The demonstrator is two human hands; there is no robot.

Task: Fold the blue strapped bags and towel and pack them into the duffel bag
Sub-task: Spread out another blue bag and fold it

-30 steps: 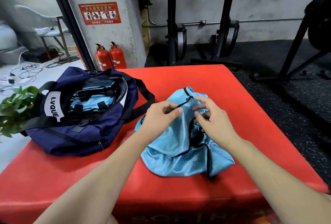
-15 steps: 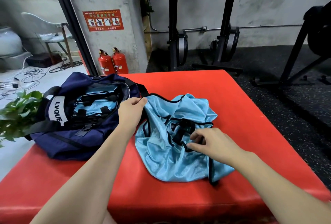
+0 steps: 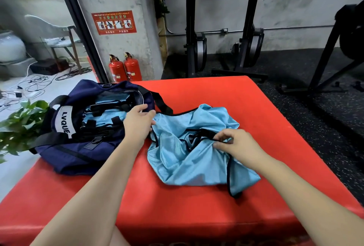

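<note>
duffel bag (image 3: 74, 147) (unzipped) holds folded blue strapped bags (image 3: 104, 116)

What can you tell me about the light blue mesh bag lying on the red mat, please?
The light blue mesh bag is thin, shiny fabric edged in black piping, with black straps bunched at its middle. It lies crumpled and unfolded on the red mat, just right of the open navy duffel bag. The left hand pinches its upper left edge; the right hand pinches a strap.
</note>
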